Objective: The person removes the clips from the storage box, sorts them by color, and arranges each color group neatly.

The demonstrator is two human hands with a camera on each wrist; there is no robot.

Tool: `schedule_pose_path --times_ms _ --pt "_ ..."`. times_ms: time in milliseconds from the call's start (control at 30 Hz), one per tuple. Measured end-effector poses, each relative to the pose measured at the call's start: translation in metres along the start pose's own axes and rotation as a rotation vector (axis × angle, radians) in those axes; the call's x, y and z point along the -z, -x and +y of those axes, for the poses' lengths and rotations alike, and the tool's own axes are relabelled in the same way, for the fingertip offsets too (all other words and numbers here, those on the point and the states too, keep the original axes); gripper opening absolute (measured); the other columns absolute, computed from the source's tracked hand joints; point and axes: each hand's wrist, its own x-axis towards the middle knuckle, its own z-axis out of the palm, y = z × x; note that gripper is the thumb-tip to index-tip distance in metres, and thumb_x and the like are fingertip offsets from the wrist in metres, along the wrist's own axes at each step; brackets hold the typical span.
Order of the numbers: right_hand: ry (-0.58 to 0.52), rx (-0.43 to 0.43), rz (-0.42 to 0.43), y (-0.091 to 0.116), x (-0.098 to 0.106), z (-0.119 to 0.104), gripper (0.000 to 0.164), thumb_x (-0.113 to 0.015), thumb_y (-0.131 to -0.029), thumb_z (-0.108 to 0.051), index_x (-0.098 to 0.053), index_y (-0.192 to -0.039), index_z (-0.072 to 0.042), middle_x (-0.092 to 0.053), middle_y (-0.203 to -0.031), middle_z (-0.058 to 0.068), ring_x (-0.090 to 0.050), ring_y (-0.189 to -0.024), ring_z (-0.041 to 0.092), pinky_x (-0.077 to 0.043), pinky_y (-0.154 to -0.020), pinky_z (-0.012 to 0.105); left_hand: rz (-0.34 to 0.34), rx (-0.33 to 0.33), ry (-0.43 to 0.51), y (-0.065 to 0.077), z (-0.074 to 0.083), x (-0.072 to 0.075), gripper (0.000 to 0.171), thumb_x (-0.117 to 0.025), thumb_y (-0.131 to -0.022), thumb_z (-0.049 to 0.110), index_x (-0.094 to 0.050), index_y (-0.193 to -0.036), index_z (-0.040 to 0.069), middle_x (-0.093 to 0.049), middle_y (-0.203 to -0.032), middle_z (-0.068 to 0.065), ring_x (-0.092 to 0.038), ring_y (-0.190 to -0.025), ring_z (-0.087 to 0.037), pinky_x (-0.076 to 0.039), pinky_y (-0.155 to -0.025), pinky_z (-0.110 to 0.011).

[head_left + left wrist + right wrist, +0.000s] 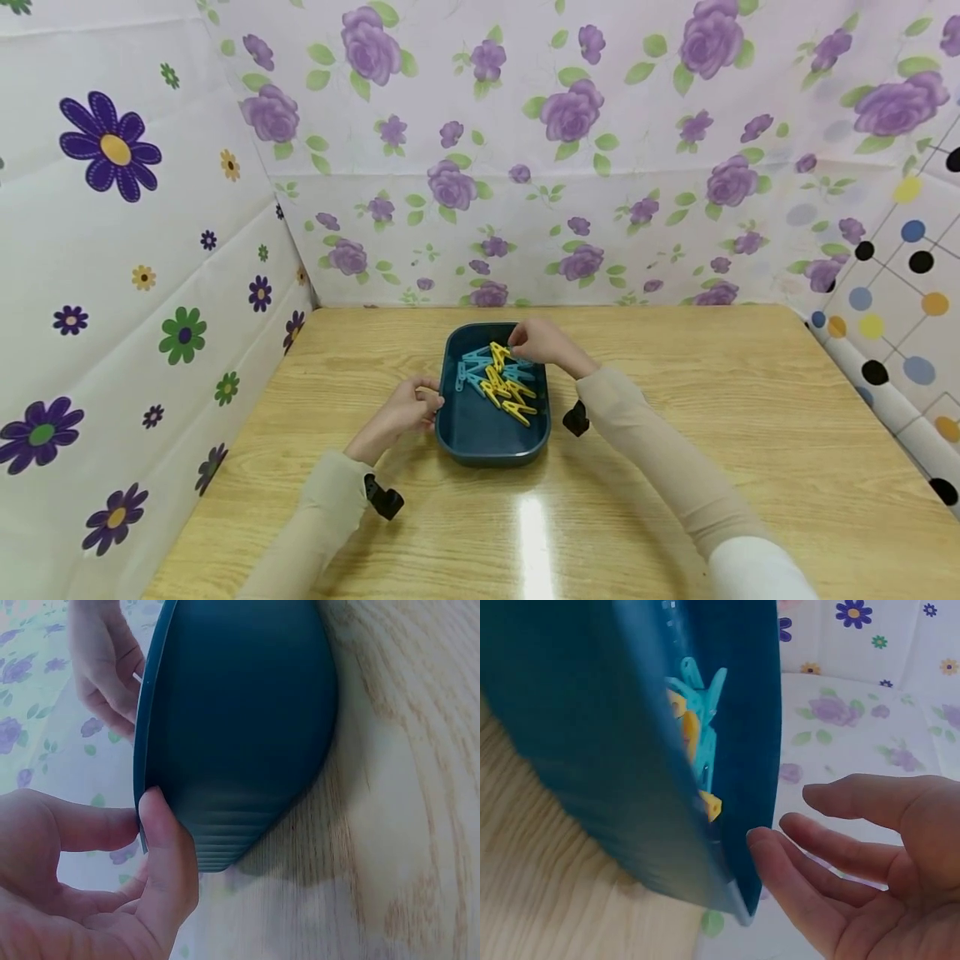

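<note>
A dark teal plastic bin (480, 429) stands on the table, with several yellow clothespins (495, 387) and light blue clothespins (461, 379) lying loose toward its far half. My left hand (411, 407) pinches the bin's left rim between thumb and finger, as the left wrist view shows close up. Over the far right part of the bin is my right hand (543, 343). In the right wrist view its thumb and fingers (855, 851) are apart, loosely bent, with nothing between them. Most of the clothespins are hidden there behind the bin's near wall.
The wooden table (675, 433) extends on both sides of the bin. A flowered cloth (480, 233) hangs behind it, with patterned sheets at left and right. A small black camera (384, 497) is strapped at the left wrist, another (576, 418) at the right.
</note>
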Motion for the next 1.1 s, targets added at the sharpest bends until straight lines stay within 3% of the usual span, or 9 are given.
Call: schedule_pose_path --times_ms 167,400,600,733,800,867,933,1000,1100 --pt "-0.016 -0.034 0.012 -0.007 0.002 -0.008 0.028 -0.066 -0.091 -0.018 -0.069 -0.111 0.001 -0.069 -0.110 0.017 -0.066 -0.096 0.026 -0.055 -0.084 0.038 0.005 0.008 -0.005 0.000 0.000 0.000 0.033 -0.052 -0.097 0.005 -0.045 -0.129 -0.002 -0.054 -0.085 -0.008 -0.053 -0.066 -0.015 -0.052 -0.066 -0.032" --pt "-0.010 -0.097 0.027 -0.013 0.001 -0.015 0.027 -0.067 -0.091 -0.021 -0.070 -0.111 -0.003 -0.069 -0.112 0.015 -0.066 -0.095 0.026 -0.055 -0.083 0.037 -0.015 -0.033 -0.008 0.004 0.001 0.001 0.030 -0.052 -0.097 0.004 -0.045 -0.125 -0.005 -0.053 -0.080 -0.007 -0.054 -0.064 -0.015 -0.054 -0.063 -0.031" --pt "-0.038 -0.158 0.092 -0.023 -0.008 -0.012 0.023 -0.069 -0.089 -0.017 -0.072 -0.107 -0.002 -0.069 -0.112 0.015 -0.065 -0.096 0.028 -0.055 -0.085 0.039 0.004 0.003 -0.016 0.001 0.000 0.001 0.033 -0.052 -0.097 0.005 -0.046 -0.129 -0.002 -0.053 -0.084 -0.007 -0.053 -0.066 -0.015 -0.053 -0.066 -0.033" --pt "-0.044 -0.203 0.148 -0.031 -0.017 -0.009 0.016 -0.071 -0.086 -0.014 -0.075 -0.096 -0.002 -0.072 -0.101 0.014 -0.064 -0.079 0.021 -0.055 -0.075 0.033 0.009 0.010 -0.020 -0.001 -0.001 0.001 0.034 -0.053 -0.097 0.005 -0.046 -0.129 -0.002 -0.053 -0.084 -0.008 -0.052 -0.066 -0.016 -0.053 -0.065 -0.034" --pt "-0.049 -0.214 0.166 -0.035 -0.021 -0.008 0.012 -0.071 -0.085 -0.013 -0.075 -0.083 -0.002 -0.071 -0.083 0.011 -0.056 -0.062 0.015 -0.051 -0.064 0.028 0.012 0.009 -0.018 -0.001 -0.001 0.000 0.034 -0.053 -0.097 0.005 -0.046 -0.129 -0.002 -0.054 -0.083 -0.007 -0.053 -0.065 -0.016 -0.052 -0.065 -0.033" --pt "-0.058 -0.220 0.177 -0.038 -0.025 -0.007 0.022 -0.071 -0.084 -0.009 -0.067 -0.063 -0.003 -0.058 -0.060 0.007 -0.039 -0.049 0.011 -0.041 -0.054 0.025 0.013 0.006 -0.018 0.000 0.000 0.000 0.034 -0.053 -0.096 0.004 -0.046 -0.129 -0.003 -0.054 -0.083 -0.006 -0.053 -0.065 -0.015 -0.052 -0.064 -0.033" --pt "-0.072 -0.225 0.184 -0.041 -0.029 -0.006 0.038 -0.069 -0.083 -0.005 -0.053 -0.049 -0.007 -0.039 -0.047 0.001 -0.024 -0.045 0.011 -0.031 -0.048 0.025 0.014 0.003 -0.015 -0.001 -0.001 0.000 0.034 -0.053 -0.096 0.004 -0.046 -0.129 -0.003 -0.054 -0.082 -0.006 -0.053 -0.065 -0.015 -0.052 -0.064 -0.032" --pt "-0.078 -0.237 0.180 -0.042 -0.033 -0.005 0.049 -0.067 -0.083 -0.002 -0.038 -0.045 -0.012 -0.022 -0.046 -0.002 -0.015 -0.045 0.012 -0.024 -0.046 0.026 0.012 0.000 -0.012 -0.001 -0.001 0.000 0.034 -0.053 -0.096 0.004 -0.046 -0.129 -0.003 -0.054 -0.082 -0.005 -0.053 -0.065 -0.015 -0.052 -0.065 -0.032" --pt "-0.050 -0.271 0.165 -0.044 -0.038 -0.004 0.053 -0.065 -0.084 -0.002 -0.032 -0.044 -0.015 -0.019 -0.045 -0.004 -0.014 -0.044 0.012 -0.022 -0.044 0.026 0.011 0.001 -0.006 -0.003 -0.003 0.000 0.034 -0.052 -0.096 0.004 -0.046 -0.129 -0.002 -0.054 -0.083 -0.006 -0.052 -0.065 -0.015 -0.052 -0.065 -0.033"
